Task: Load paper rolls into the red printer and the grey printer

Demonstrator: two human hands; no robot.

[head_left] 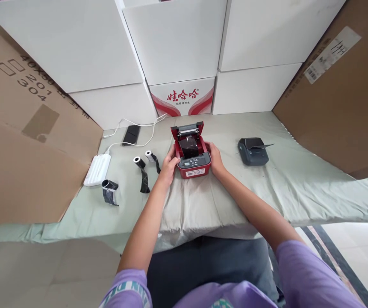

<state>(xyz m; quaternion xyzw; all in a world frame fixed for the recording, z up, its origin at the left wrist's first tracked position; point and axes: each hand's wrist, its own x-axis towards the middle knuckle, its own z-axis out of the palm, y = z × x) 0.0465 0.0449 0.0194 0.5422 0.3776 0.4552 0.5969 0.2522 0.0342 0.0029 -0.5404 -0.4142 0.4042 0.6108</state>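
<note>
A red and grey label printer stands on the cloth in front of me, its lid raised. Inside its bay lies a dark, glossy roll. My left hand grips the printer's left side, thumb near the front corner. Against its right side rests my right hand, with the fingers partly hidden behind the casing. Just left of my left hand are two small black rolls with white cores, one roll and another roll, each with a dark strip trailing off.
A white power bank with a white cable, a dark phone and a larger black roll lie left. A dark grey printer sits right. Cardboard boxes flank the table; white boxes stand behind.
</note>
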